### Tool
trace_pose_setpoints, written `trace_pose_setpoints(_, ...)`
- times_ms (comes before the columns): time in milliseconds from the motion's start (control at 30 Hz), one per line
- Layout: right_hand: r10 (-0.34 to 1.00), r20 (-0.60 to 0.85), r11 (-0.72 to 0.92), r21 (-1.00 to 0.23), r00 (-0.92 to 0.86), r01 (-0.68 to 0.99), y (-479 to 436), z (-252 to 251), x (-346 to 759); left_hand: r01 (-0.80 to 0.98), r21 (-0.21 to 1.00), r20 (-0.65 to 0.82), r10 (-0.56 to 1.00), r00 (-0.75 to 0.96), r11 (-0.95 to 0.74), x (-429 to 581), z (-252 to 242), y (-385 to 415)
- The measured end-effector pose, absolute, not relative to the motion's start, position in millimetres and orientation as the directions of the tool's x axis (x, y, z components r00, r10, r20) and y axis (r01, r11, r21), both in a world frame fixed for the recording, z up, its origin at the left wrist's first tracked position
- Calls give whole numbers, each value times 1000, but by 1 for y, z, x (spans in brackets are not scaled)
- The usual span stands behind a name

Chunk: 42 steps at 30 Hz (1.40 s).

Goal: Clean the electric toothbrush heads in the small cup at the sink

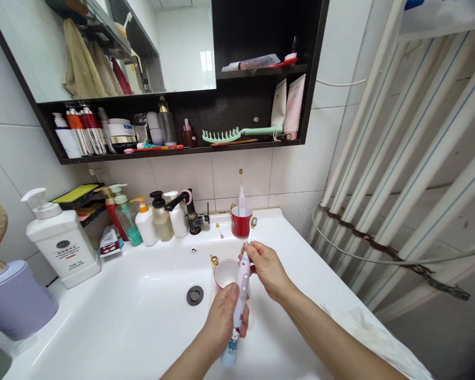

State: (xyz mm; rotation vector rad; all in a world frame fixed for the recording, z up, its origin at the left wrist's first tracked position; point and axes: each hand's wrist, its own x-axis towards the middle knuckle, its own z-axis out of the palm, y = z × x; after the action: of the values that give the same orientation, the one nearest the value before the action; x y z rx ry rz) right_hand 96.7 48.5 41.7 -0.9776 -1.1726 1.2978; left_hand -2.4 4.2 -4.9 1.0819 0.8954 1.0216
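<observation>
My left hand [225, 316] is wrapped around the handle of a pale electric toothbrush [241, 285] with a cartoon print near its base. Fingers of my right hand [267, 266] pinch the neck of the brush head [252, 226], where it meets the handle. The bristles point up and away from me. Behind my left hand sits a white-lined cup [225, 272] with a gold ornament, partly hidden by the toothbrush. A red cup [240, 224] on the sink's back ledge holds another electric toothbrush [242, 200]. A loose brush head [219, 231] lies left of it.
The white sink [142, 306] has a dark drain [195, 295] and a black faucet [192, 216]. Several pump bottles [144, 221] line the back left. Above hangs a dark shelf [229, 111] with a green hairbrush [237, 134]. White pipes [388, 174] run along the right wall.
</observation>
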Motion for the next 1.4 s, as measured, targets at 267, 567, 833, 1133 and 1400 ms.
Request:
trace_pose_setpoints(267,944,82,28,-985,-321,-169,39,41,92,-164,979,-68,952,299,121,-8,1,15)
trace_pose_setpoints(567,888,457,444,-882,55,159,85,50,88,419,885,259,962,-87,-201,-31,-23,30)
trace_pose_setpoints(833,898,436,419,-811,-57,407,87,5,69,552,789,299,953,39,-270,-24,-32,31)
trace_pose_setpoints(1133,869,494,420,-774,36,475,107,45,138,509,696,453,859,236,-507,22,10,60)
trace_pose_setpoints(1400,837,518,317,-721,176,616,161,65,199,491,627,482,796,366,-605,90,35,130)
